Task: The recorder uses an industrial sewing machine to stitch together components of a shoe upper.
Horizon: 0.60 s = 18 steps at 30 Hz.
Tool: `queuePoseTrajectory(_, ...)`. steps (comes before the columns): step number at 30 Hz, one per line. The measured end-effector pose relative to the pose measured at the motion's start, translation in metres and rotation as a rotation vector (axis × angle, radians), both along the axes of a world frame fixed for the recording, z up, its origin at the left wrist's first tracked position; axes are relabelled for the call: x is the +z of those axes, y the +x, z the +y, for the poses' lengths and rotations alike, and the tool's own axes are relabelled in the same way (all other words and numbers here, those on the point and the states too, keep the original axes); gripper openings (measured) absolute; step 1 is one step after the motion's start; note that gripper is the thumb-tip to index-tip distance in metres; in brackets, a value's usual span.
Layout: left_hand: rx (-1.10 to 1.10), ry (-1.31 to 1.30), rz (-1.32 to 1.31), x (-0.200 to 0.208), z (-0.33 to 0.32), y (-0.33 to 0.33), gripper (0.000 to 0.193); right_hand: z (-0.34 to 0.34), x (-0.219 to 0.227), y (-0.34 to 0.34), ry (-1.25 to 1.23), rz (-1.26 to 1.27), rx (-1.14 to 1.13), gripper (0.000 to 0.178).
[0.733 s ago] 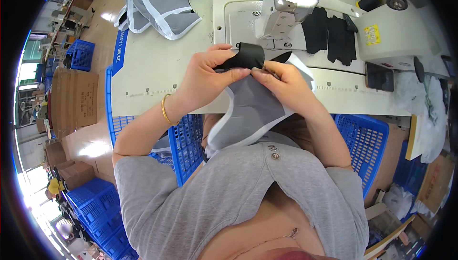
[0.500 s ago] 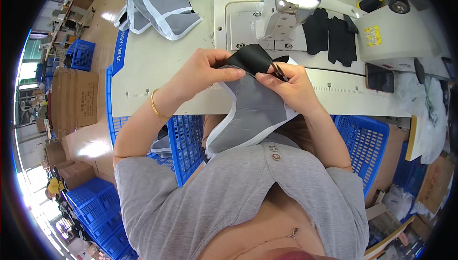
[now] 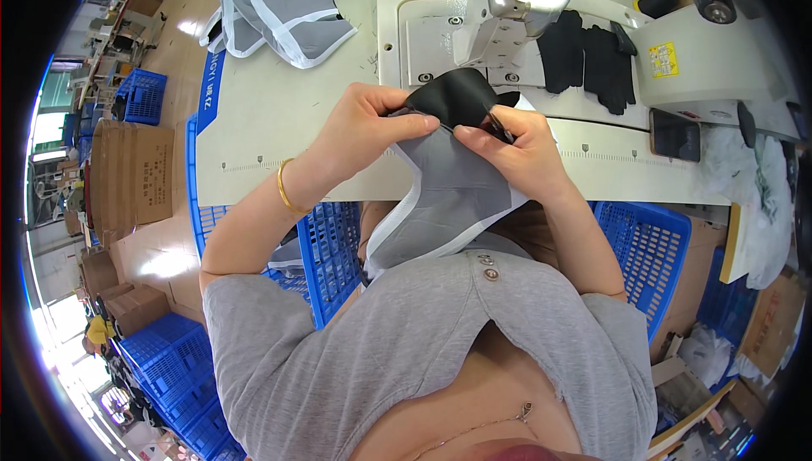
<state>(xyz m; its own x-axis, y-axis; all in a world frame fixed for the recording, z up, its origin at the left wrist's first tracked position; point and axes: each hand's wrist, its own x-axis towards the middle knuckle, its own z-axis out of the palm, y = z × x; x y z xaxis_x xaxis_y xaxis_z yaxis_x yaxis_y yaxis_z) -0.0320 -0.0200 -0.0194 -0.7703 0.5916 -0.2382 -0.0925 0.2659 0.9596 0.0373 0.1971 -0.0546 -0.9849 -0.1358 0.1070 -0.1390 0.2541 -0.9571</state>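
Observation:
Both my hands hold a grey fabric piece (image 3: 461, 186) with white edging, whose lower end hangs over the table's front edge toward my lap. At its top, a black fabric part (image 3: 457, 96) stands up in a curve. My left hand (image 3: 365, 127) pinches the seam between grey and black, thumb on top. Close beside it, my right hand (image 3: 531, 155) pinches the same seam with thumb and fingertips. A slim dark metal tool (image 3: 502, 129), like thread snips, is tucked in the right hand's fingers and partly hidden.
A sewing machine (image 3: 512, 25) stands just beyond my hands. Similar grey and white pieces (image 3: 283, 13) lie at the far left of the table. Black fabric pieces (image 3: 584, 63), a phone (image 3: 675, 135) and a thread spool (image 3: 658, 1) are to the right. Blue crates (image 3: 331, 249) stand below the table.
The black part has shifted and opens a little wider toward the right. My right fingers have moved slightly along it, and both hands keep their pinch on the piece.

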Motion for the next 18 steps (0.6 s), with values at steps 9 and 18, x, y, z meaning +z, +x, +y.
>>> queuePoseTrajectory(9, 0.064, 0.164, 0.022, 0.001, 0.003, 0.008, 0.017, -0.003, -0.012, 0.002, -0.213, 0.022, -0.075, 0.012)
queuePoseTrajectory(18, -0.231, 0.194, -0.331, 0.018, -0.005, -0.033, 0.018, 0.006, 0.008, 0.005, 0.305, 0.591, 0.171, 0.043)
